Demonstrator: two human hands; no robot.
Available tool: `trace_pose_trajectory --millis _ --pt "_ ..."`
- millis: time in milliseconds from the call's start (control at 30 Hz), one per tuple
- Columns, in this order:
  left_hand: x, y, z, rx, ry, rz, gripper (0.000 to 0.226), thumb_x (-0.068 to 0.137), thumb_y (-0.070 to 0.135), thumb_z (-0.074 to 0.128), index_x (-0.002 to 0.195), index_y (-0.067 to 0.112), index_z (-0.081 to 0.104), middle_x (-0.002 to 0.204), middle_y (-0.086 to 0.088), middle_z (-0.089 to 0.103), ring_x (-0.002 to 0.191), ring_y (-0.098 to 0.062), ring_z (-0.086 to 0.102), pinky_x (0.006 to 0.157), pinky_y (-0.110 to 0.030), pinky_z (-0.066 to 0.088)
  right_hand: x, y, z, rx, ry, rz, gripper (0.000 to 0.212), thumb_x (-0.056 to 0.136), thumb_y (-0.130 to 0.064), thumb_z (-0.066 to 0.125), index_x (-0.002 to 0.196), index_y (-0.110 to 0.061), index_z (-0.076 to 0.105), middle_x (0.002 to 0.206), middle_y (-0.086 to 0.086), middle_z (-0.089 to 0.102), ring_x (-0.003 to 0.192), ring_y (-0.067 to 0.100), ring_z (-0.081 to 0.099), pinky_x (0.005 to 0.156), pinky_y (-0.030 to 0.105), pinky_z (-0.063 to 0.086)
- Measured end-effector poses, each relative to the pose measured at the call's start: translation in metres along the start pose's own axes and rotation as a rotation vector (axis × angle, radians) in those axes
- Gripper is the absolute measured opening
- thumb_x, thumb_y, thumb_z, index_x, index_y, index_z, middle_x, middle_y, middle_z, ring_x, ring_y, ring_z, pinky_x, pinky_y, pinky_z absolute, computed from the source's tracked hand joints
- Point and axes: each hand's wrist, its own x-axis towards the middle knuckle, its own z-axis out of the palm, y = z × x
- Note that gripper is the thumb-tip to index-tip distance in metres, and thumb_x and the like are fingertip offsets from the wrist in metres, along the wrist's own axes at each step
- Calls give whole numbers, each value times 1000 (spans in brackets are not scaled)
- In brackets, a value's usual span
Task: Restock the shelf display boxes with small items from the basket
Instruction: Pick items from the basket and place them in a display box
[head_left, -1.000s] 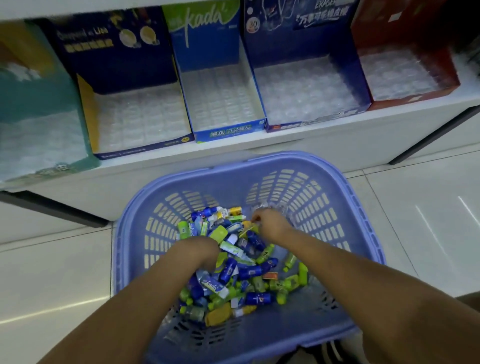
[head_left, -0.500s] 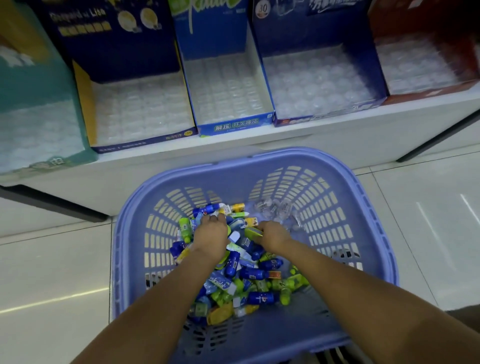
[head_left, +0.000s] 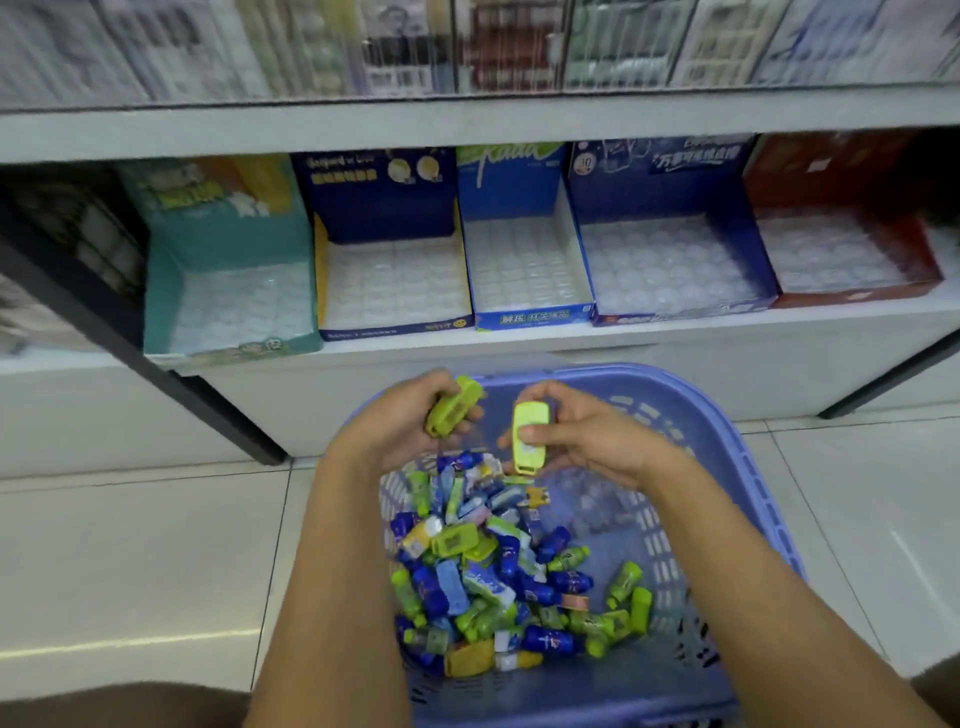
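A lilac plastic basket (head_left: 748, 457) stands on the floor below the shelf, holding a heap of small blue, green and yellow items (head_left: 498, 571). Above its far rim, my left hand (head_left: 400, 421) grips a yellow-green item (head_left: 454, 405), and my right hand (head_left: 587, 431) grips a second yellow-green item (head_left: 530, 436) held upright. On the low shelf stand several display boxes with empty clear blister trays: teal (head_left: 228, 306), dark blue with yellow side (head_left: 395, 291), blue and white (head_left: 524, 270), dark blue (head_left: 670, 265), red (head_left: 841, 249).
A white shelf ledge (head_left: 571, 338) fronts the boxes. A dark diagonal shelf support (head_left: 171, 374) runs at the left and another (head_left: 893, 379) at the right. Packaged goods (head_left: 467, 47) hang on the upper shelf. Pale floor tiles (head_left: 130, 561) surround the basket.
Both hands have risen out of the heap, each now holding a yellow-green item above the basket's far rim. The view has tilted upward, showing the upper shelf.
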Motion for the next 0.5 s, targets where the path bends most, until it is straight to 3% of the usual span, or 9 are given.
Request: trace_pose_trajectory --millis 67,167,233,300,400,500 --pt "-27 18 -9 -94 4 123 30 94 31 44 99 9 64 67 3 60 50 -6 48 41 -16 36 2 -33 20 -11 103 -157 23 86 3 59 93 -16 47 83 12 62 60 20 66 53 29 55" --pt "-60 34 -18 13 62 266 53 65 54 67 99 12 66 71 7 61 48 -2 41 40 -13 30 15 -74 55 -219 311 -393 18 86 -5 59 89 -21 52 67 3 54 48 8 53 48 18 46" --pt "-71 40 -25 50 61 319 60 58 53 70 101 12 65 80 4 70 48 -2 38 41 -13 29 32 -94 80 -376 475 -493 10 86 -16 55 80 -24 52 65 -7 50 47 2 44 46 14 38" --pt "-77 42 -32 -28 59 375 47 65 44 70 96 10 65 85 -1 74 47 -2 35 40 -12 28 52 -106 105 -448 553 -556 7 85 -20 53 79 -22 50 67 -10 49 58 6 46 55 25 42" --pt "-78 41 -46 -245 140 462 17 82 26 63 82 11 57 68 4 69 44 -1 32 36 -10 23 80 -114 141 -517 549 -577 4 85 -17 53 82 -20 51 70 -8 52 67 16 51 66 40 47" --pt "-80 37 -68 -455 219 481 13 86 24 60 79 13 59 60 6 61 43 0 33 36 -9 23 100 -119 166 -531 375 -520 9 87 -14 55 80 -20 53 67 -4 52 63 17 51 61 41 50"
